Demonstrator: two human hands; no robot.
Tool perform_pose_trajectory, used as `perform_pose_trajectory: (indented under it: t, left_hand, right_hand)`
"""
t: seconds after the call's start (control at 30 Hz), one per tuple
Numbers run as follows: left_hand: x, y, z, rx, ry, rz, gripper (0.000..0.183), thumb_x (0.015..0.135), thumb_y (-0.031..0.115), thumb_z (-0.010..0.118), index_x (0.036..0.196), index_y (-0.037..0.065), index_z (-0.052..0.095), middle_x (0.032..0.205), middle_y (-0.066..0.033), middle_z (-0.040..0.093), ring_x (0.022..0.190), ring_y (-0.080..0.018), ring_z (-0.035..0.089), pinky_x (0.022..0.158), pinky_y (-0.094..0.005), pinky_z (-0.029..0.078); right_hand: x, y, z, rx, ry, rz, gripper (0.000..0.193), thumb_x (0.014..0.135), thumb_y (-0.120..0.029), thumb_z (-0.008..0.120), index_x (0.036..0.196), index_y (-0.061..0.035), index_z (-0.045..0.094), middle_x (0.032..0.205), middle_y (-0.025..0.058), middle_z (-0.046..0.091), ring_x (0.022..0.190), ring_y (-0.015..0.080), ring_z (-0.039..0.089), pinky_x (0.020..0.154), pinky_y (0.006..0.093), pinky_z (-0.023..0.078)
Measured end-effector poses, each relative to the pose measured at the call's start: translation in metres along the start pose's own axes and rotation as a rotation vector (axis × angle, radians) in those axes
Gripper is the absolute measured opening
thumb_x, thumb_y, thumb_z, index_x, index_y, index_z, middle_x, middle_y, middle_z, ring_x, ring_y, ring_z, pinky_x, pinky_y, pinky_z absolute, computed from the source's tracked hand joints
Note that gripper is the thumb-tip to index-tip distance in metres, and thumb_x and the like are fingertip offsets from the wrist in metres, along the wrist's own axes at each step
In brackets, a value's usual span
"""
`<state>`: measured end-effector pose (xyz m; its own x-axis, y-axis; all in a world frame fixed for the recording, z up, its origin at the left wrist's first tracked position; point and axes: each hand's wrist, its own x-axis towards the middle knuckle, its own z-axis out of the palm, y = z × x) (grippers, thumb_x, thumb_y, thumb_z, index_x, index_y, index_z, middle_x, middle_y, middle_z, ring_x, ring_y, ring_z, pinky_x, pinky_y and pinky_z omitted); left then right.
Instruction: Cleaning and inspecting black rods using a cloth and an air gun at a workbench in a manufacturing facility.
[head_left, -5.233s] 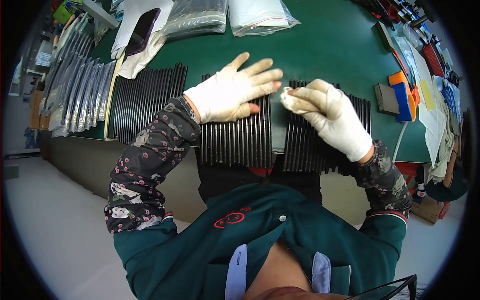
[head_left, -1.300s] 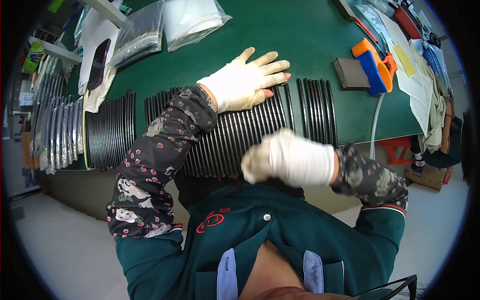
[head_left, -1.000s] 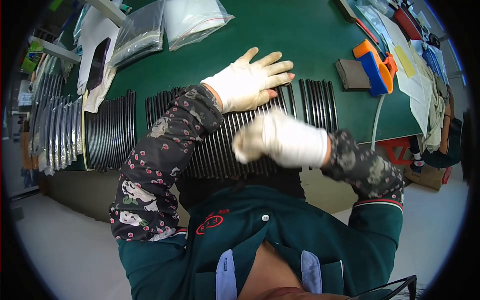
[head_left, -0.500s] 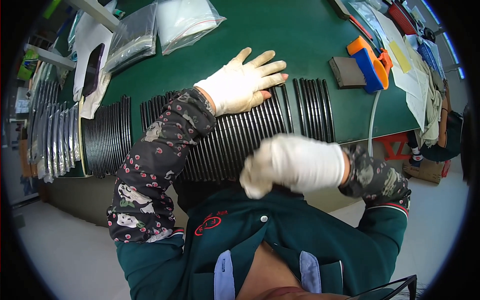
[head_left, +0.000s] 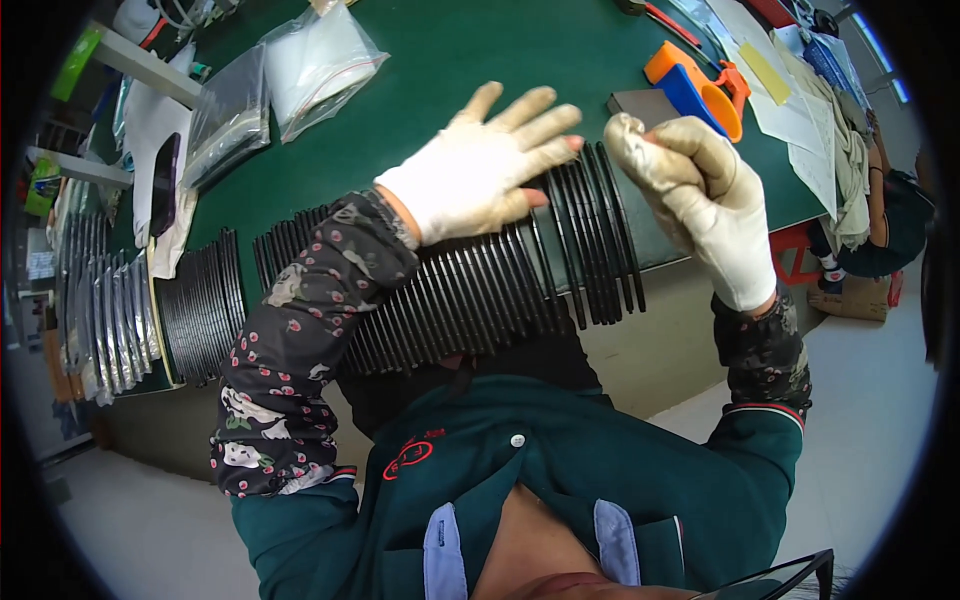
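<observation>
A long row of slim black rods [head_left: 470, 305] lies side by side along the near table edge. My left hand [head_left: 480, 165], in a white glove with some bare fingertips, is open, its fingers spread over the far ends of the row. At the row's right end, several rods [head_left: 600, 240] lie apart from the main row, some leaning unevenly. My right hand [head_left: 700, 195], gloved too, is raised to the right of them. Its fingers are curled together; whatever they may hold is hidden.
Farther right are a grey block [head_left: 640, 103] and an orange and blue tape dispenser [head_left: 700, 95]. More black rods [head_left: 205, 305] and clear-wrapped ones [head_left: 115, 320] lie left. Plastic bags [head_left: 325, 75] and a phone [head_left: 165, 185] are behind them. Another person [head_left: 890, 230] is at far right.
My right hand has swung from above the rods' near ends up and right, past the row's end. My left hand stays spread over the row. The rightmost rods have shifted. The view has moved slightly.
</observation>
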<state>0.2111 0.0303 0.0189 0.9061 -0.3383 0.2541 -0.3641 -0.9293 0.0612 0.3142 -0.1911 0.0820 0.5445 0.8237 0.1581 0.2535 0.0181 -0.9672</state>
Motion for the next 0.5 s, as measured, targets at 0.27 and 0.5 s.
perform_pose_trajectory:
  t: [0.27,0.5]
  left_hand:
    - [0.017,0.037,0.027,-0.190,-0.137,0.222,0.058,0.089,0.037,0.054,0.140,0.011,0.043,0.148,-0.0108,0.037,0.141,-0.0262,0.031,0.113,-0.0557,0.023]
    - [-0.017,-0.006,-0.007,-0.164,-0.041,0.034,0.059,0.086,0.022,0.057,0.140,0.008,0.041,0.145,-0.0143,0.042,0.139,-0.0333,0.035,0.113,-0.0566,0.024]
  right_hand:
    - [-0.002,0.006,-0.008,-0.115,0.119,0.096,0.021,0.089,-0.001,0.062,0.110,0.0021,0.062,0.103,0.0029,0.064,0.091,0.0070,0.060,0.078,0.0197,0.048]
    - [0.014,0.025,-0.010,-0.362,-0.175,-0.255,0.029,0.077,0.008,0.060,0.105,0.0012,0.064,0.099,0.0121,0.067,0.093,0.0225,0.066,0.083,0.0287,0.051]
